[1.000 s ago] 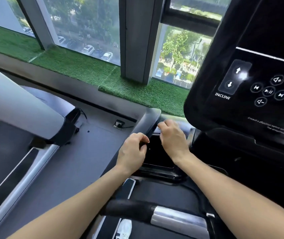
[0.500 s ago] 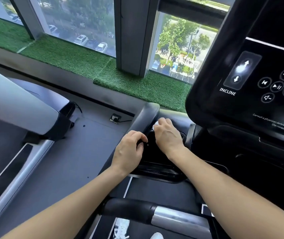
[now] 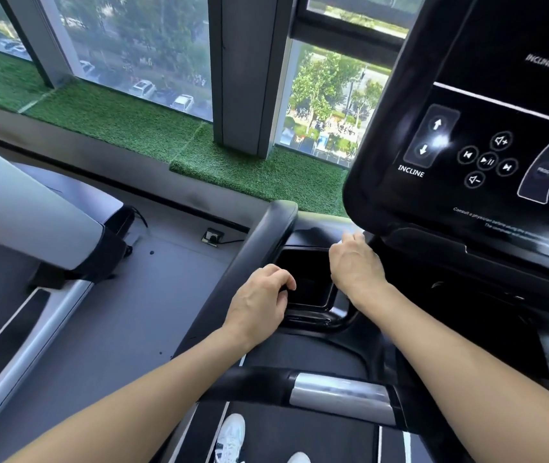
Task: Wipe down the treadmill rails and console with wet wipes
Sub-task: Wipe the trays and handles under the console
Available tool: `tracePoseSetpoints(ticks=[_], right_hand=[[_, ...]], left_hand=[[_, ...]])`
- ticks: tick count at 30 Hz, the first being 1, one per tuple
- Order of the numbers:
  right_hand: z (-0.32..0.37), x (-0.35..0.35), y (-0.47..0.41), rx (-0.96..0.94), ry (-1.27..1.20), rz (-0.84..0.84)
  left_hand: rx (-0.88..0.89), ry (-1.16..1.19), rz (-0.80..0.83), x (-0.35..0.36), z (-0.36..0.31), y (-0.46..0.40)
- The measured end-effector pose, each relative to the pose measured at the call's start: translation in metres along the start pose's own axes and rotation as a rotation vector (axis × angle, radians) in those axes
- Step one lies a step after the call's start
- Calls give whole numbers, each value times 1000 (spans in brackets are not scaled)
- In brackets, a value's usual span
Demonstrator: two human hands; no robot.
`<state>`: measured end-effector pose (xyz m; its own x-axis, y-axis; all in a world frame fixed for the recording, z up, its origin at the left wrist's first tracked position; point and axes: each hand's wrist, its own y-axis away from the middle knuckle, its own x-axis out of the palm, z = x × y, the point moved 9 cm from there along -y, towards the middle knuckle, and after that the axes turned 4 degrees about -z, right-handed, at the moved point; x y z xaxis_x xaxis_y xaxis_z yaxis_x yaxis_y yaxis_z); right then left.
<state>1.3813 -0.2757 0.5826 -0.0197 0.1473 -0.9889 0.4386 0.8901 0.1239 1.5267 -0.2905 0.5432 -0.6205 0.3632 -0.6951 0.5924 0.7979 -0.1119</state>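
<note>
Glossy black rail left of tilted black console

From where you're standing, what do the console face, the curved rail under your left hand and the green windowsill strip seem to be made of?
Console face: looks like glossy black plastic or glass, with a bright glare spot beside printed white icons.
Curved rail: smooth black plastic or rubbery coating, soft sheen; hard to say which.
Green windowsill strip: artificial turf, short fuzzy green blades in seamed panels.

Daylit gym by tall windows

Daylight is streaming through the windows; artificial turf is lining the sill, and a floor socket is sitting in the grey floor.
</note>
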Motion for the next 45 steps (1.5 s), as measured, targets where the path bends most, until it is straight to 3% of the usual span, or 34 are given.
tracePoseSetpoints(ticks=[12, 22, 45], right_hand=[[2, 8, 49, -101, -28, 49], [8, 18, 74, -147, -253, 136], [129, 44, 62, -345, -211, 30]], left_hand=[[45, -45, 43, -1, 0, 13], [52, -108, -22, -18, 20, 26], [-154, -138, -119, -52, 62, 60]])
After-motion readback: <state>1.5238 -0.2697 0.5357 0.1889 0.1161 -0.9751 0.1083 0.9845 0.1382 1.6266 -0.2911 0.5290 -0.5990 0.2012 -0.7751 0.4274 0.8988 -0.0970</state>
